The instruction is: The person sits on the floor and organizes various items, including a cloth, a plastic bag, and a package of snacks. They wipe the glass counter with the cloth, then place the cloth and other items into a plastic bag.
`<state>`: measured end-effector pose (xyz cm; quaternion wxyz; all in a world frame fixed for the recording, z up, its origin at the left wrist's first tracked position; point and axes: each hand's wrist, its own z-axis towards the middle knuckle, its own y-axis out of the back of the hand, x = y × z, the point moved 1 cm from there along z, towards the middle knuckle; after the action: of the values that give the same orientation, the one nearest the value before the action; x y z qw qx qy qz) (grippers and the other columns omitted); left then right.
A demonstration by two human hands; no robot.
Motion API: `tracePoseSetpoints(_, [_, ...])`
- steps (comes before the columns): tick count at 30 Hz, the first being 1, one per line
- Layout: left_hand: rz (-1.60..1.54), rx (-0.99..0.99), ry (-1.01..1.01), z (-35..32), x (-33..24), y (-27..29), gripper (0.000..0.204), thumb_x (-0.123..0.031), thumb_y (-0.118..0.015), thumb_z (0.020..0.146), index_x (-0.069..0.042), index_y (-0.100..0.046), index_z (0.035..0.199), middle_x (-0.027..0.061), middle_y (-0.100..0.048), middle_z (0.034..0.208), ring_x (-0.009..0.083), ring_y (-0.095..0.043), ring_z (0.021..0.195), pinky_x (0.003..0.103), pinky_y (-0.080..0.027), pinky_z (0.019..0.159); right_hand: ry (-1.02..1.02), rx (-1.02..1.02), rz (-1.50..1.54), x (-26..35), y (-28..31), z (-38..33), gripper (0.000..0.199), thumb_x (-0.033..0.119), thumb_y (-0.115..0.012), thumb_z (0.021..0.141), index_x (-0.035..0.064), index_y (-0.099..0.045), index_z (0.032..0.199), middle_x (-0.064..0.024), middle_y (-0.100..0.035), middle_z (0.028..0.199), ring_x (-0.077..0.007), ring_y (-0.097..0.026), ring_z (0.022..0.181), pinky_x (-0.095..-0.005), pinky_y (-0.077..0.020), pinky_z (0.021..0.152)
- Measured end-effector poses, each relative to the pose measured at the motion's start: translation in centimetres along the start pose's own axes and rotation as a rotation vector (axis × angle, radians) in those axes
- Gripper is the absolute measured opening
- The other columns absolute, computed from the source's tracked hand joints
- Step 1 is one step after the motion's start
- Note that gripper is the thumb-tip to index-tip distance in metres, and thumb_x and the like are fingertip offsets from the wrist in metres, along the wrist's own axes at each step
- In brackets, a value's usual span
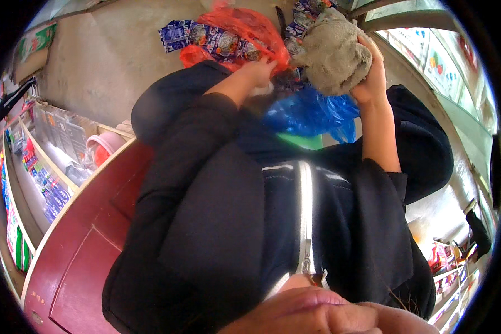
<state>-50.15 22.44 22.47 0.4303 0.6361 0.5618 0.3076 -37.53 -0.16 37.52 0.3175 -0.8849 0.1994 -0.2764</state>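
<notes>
My right hand (374,75) is closed around a bunched grey-brown cloth (335,51), held up at the far right of my lap. With its fingers pinched at the near edge of a red plastic bag (249,23), my left hand (257,73) is beside several blue-purple printed packets (221,42). Some of these packets lie partly under the red bag. More packets (299,23) stand behind the cloth and are partly hidden by it. Between my knees rests a crumpled blue plastic bag (313,114), with something green (299,140) below it. A small whitish thing shows under my left hand, too unclear to name.
A dark red wooden cabinet (89,245) stands close on my left. Beyond it are shelves of small packaged goods (43,178) and a pink basket (107,143). Glass panes with a frame (428,55) rise at the right, and more goods (442,259) sit lower right.
</notes>
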Motion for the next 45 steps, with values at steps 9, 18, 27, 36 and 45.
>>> tracePoseSetpoints(9, [-0.519, -0.087, 0.168, 1.0, -1.2, 4.5, 0.054, -0.047, -0.062, 0.076, -0.008, -0.057, 0.113, 0.015, -0.06, 0.11, 0.0319, -0.058, 0.103, 0.043, -0.046, 0.085, 0.027, -0.108, -0.029, 0.2, -0.5, -0.2, 0.031, 0.023, -0.051, 0.09, 0.0012, -0.055, 0.112, -0.0112, -0.062, 0.107, -0.0244, -0.06, 0.097, -0.0376, -0.0495, 0.086])
tracePoseSetpoints(18, [-1.1, -0.559, -0.054, 4.4, -2.8, 10.1, 0.032, -0.019, -0.062, 0.081, -0.008, -0.061, 0.112, 0.0146, -0.063, 0.107, 0.0287, -0.06, 0.099, 0.035, -0.047, 0.086, -0.025, -0.077, -0.05, -0.4, 0.7, 1.3, 0.032, 0.026, -0.056, 0.088, 0.0019, -0.057, 0.109, -0.0121, -0.064, 0.103, -0.0267, -0.062, 0.093, -0.0416, -0.0513, 0.084])
tracePoseSetpoints(27, [-0.96, -0.602, 0.285, 3.6, 1.5, 6.2, 0.035, -0.028, -0.049, 0.087, -0.004, -0.058, 0.11, 0.0182, -0.063, 0.105, 0.0346, -0.06, 0.096, 0.041, -0.047, 0.083, -0.016, -0.132, -0.097, -0.4, 1.0, 1.3, 0.036, 0.026, -0.057, 0.088, 0.0025, -0.054, 0.115, -0.012, -0.062, 0.106, -0.0269, -0.062, 0.096, -0.0415, -0.0514, 0.085])
tracePoseSetpoints(36, [-2.074, -1.06, 1.467, 3.0, 10.0, 0.0, 0.036, -0.012, -0.053, 0.083, -0.002, -0.052, 0.117, 0.0149, -0.057, 0.114, 0.0309, -0.059, 0.098, 0.043, -0.047, 0.083, -0.026, -0.23, -0.138, -1.3, -0.1, 0.8, 0.037, 0.025, -0.054, 0.09, -0.0006, -0.051, 0.117, -0.0152, -0.061, 0.108, -0.028, -0.061, 0.097, -0.0413, -0.05, 0.087])
tracePoseSetpoints(45, [-2.202, -0.47, 1.37, 5.3, 15.1, -9.3, 0.036, -0.032, -0.056, 0.09, -0.004, -0.053, 0.113, 0.0126, -0.058, 0.109, 0.0259, -0.059, 0.096, 0.045, -0.051, 0.076, -0.015, -0.178, -0.08, -0.7, 0.8, 2.3, 0.038, 0.025, -0.056, 0.088, 0.0015, -0.052, 0.118, -0.0134, -0.062, 0.108, -0.0284, -0.061, 0.097, -0.0432, -0.0503, 0.086])
